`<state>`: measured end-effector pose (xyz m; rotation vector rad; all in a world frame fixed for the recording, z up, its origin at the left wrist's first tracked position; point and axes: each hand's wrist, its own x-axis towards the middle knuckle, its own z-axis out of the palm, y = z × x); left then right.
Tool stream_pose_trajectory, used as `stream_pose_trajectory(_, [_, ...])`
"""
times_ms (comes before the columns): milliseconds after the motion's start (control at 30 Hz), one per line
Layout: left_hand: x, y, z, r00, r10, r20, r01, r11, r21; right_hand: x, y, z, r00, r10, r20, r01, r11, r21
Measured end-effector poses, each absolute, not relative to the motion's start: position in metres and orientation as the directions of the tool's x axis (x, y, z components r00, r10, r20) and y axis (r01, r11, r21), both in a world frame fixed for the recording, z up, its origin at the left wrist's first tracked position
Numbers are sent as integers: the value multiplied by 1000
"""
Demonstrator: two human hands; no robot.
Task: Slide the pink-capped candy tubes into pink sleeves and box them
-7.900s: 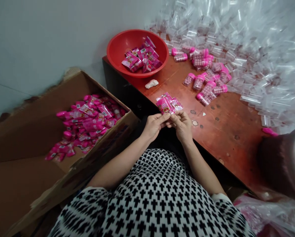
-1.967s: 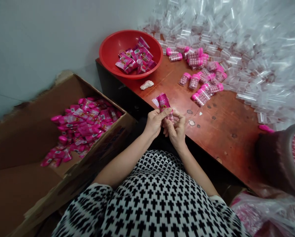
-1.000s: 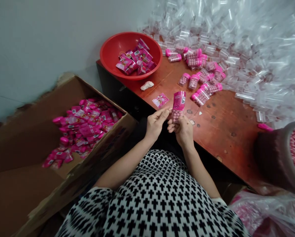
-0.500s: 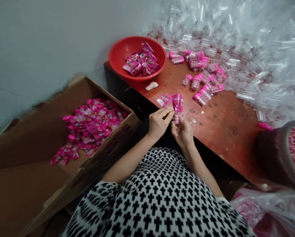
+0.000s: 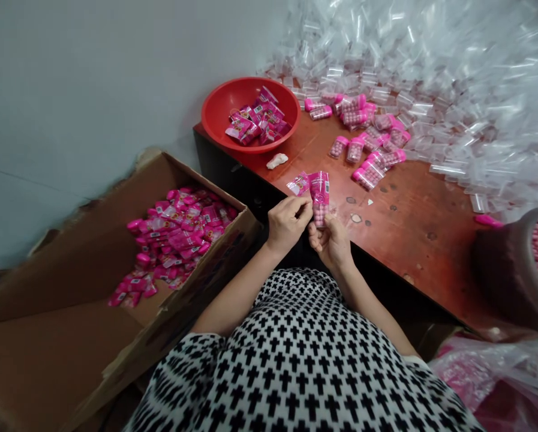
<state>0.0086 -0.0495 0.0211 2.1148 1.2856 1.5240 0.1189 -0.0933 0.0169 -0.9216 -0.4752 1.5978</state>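
My right hand [image 5: 334, 240] grips the lower end of a small clear bottle [image 5: 319, 217] filled with pink balls. A shiny pink printed plastic sleeve [image 5: 320, 185] covers the bottle's upper part and extends past it. From the left, my left hand [image 5: 288, 221] pinches at the lower edge of this sleeve, its fingertips against the bottle's side. Just beyond my left fingers lies another pink printed sleeve [image 5: 298, 183] on the table. Several pink-capped bottles [image 5: 369, 174] of balls rest on their sides farther back.
A red basin [image 5: 215, 133] of sleeves stands at the table's [image 5: 385, 240] back left corner. Clear empty bottles [image 5: 430, 90] are heaped behind. On the left, a cardboard box [image 5: 62, 336] contains wrapped bottles [image 5: 179, 234]. At right is a dark bucket [image 5: 498, 270] of pink balls.
The view has shifted slightly. My hands keep nearly the same hold, with the bottle and sleeve now a little closer to the loose sleeve on the table.
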Motion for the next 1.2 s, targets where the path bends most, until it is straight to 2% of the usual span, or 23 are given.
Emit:
stream_pose_trajectory(167, [8, -54, 23, 64, 824, 563, 397, -539, 743, 120, -93, 17, -31, 958, -286, -629, -242, -739])
stream_pose_trajectory(367, [6, -53, 21, 78, 829, 554, 415, -532, 738, 121, -94, 18, -45, 951, -306, -622, -266, -737])
stream_pose_trajectory(567, [6, -53, 20, 119, 784, 609, 511, -574, 639, 119, -93, 19, -37, 949, -312, -637, -263, -725])
stream_pose_trajectory(867, [5, -46, 14, 204, 630, 749, 679, -642, 355, 112, -95, 16, -16, 962, -273, -633, -221, -742])
stream_pose_trajectory(967, [4, -47, 14, 248, 607, 755, 676, -667, 313, 111, -95, 16, 24, 966, -258, -635, -184, -750])
stream_pose_trajectory(1033, [4, -48, 14, 253, 622, 741, 648, -678, 347, 111, -94, 17, 37, 967, -252, -627, -174, -759])
stream_pose_trajectory(1200, [4, -50, 15, 124, 728, 675, 567, -610, 553, 112, -95, 18, 11, 967, -254, -609, -195, -769])
